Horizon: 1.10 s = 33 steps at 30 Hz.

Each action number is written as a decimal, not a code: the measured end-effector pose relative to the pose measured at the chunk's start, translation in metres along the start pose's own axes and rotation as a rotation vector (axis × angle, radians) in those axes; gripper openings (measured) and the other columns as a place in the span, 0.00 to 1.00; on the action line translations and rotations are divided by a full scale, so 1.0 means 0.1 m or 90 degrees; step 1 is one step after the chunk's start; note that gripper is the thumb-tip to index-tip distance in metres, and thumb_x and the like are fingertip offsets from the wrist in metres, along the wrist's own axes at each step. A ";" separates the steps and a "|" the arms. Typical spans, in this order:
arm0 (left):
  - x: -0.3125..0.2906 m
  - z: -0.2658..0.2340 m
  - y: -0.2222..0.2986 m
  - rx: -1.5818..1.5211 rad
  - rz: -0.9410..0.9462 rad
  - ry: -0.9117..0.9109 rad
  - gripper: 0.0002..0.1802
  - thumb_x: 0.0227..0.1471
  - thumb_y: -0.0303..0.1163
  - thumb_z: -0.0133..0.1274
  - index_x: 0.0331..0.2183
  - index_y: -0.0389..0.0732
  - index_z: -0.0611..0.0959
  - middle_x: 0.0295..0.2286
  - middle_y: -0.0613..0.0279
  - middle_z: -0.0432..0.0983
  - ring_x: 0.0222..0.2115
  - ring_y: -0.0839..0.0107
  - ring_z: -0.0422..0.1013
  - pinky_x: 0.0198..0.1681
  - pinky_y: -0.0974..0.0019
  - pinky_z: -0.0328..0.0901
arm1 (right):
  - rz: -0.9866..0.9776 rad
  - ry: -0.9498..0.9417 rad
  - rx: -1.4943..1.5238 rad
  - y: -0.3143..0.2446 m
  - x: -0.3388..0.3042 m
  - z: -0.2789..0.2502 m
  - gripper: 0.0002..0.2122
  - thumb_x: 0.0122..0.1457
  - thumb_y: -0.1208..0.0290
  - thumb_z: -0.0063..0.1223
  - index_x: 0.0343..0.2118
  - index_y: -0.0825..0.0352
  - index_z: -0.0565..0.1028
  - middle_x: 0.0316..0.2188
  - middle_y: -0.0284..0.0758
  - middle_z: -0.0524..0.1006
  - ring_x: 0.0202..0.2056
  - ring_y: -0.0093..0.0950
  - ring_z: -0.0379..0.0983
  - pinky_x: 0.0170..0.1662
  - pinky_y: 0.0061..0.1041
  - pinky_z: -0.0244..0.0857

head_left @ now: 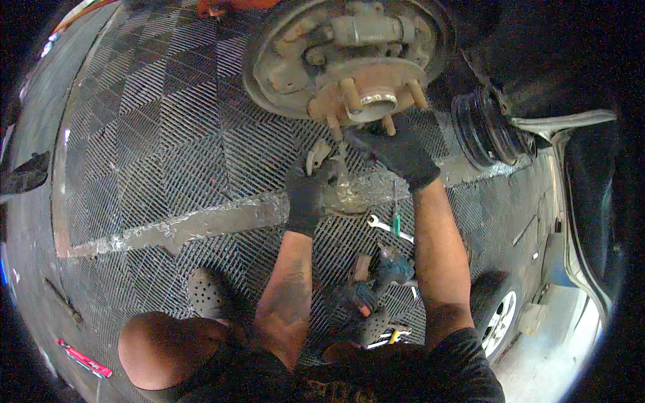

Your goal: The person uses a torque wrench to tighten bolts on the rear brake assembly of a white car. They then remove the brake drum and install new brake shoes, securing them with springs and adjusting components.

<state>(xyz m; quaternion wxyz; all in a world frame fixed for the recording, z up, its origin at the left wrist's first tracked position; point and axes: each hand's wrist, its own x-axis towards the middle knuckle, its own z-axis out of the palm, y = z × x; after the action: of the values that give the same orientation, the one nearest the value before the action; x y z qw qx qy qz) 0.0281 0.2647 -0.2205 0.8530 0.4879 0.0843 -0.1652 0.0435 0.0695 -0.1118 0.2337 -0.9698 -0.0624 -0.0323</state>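
Drum already off rusty round brake hub assy (349, 64); curved grey brake shoe (316, 158) gripped by left hand (306, 191), right hand (396, 151) fingers curled under hub, grip unclear.

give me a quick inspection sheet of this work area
surface: grated metal floor with a wet smeared streak across it
job's things: rusty wheel hub with bare studs, on a brake backing plate; small curved metal part
clutter: spanner, green-handled screwdriver, power tool, red tool
hands: left hand, gloved, holds the curved part; right hand, gloved, reaches up under the hub
cables: nothing seen
surroundings: black wheel rim, car body
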 end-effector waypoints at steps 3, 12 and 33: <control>0.06 -0.15 0.02 0.056 0.042 0.024 0.24 0.52 0.22 0.63 0.52 0.34 0.81 0.40 0.62 0.81 0.34 0.75 0.77 0.38 0.69 0.73 | 0.040 -0.102 0.058 -0.05 0.01 -0.06 0.22 0.58 0.63 0.64 0.52 0.68 0.74 0.48 0.39 0.79 0.48 0.31 0.77 0.50 0.33 0.72; 0.04 -0.14 -0.07 0.016 0.020 0.025 0.25 0.53 0.19 0.62 0.53 0.34 0.80 0.43 0.60 0.81 0.38 0.74 0.78 0.42 0.70 0.73 | 0.096 0.075 0.596 -0.39 -0.18 0.33 0.09 0.63 0.70 0.59 0.43 0.67 0.79 0.36 0.27 0.79 0.34 0.18 0.71 0.40 0.23 0.67; 0.06 0.00 0.20 -0.031 0.077 -0.014 0.19 0.54 0.31 0.63 0.48 0.37 0.82 0.37 0.64 0.81 0.33 0.76 0.75 0.36 0.68 0.71 | 0.052 0.308 0.304 -0.42 -0.08 0.34 0.09 0.63 0.66 0.60 0.35 0.68 0.79 0.21 0.28 0.76 0.22 0.19 0.69 0.25 0.23 0.62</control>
<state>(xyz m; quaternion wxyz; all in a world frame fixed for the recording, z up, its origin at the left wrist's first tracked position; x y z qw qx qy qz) 0.0408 0.2729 -0.2062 0.8738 0.4694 0.0497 -0.1166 0.0311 0.1213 -0.1241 0.4633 -0.8535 0.0282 -0.2367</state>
